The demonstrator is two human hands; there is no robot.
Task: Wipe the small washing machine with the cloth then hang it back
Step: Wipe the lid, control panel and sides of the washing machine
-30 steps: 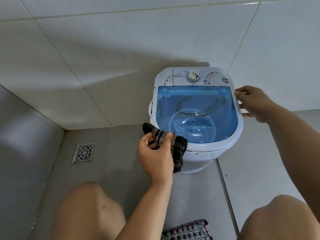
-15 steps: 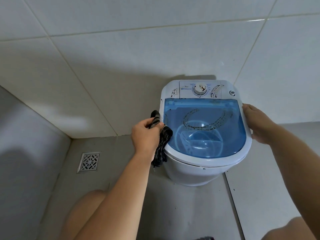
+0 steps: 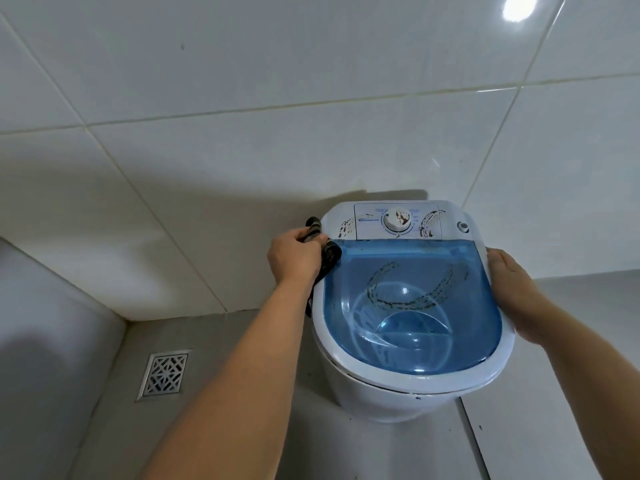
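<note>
The washing machine stands on the tiled floor against the wall, its control panel at the far end next to the wall and its rounded front toward the person. Its long axis runs from wall to viewer. A blue logo sits left of the white dial, but the lettering is too small to read. Brown smears mark the panel and the see-through blue lid.

The left hand is clenched around a dark striped cloth, pressing it on the far left corner of the machine's top, where the lid meets the white rim. The right hand lies flat with fingers extended, touching the right rim, grasping nothing. A metal drain grate sits in the floor to the left, well apart from the machine.
</note>
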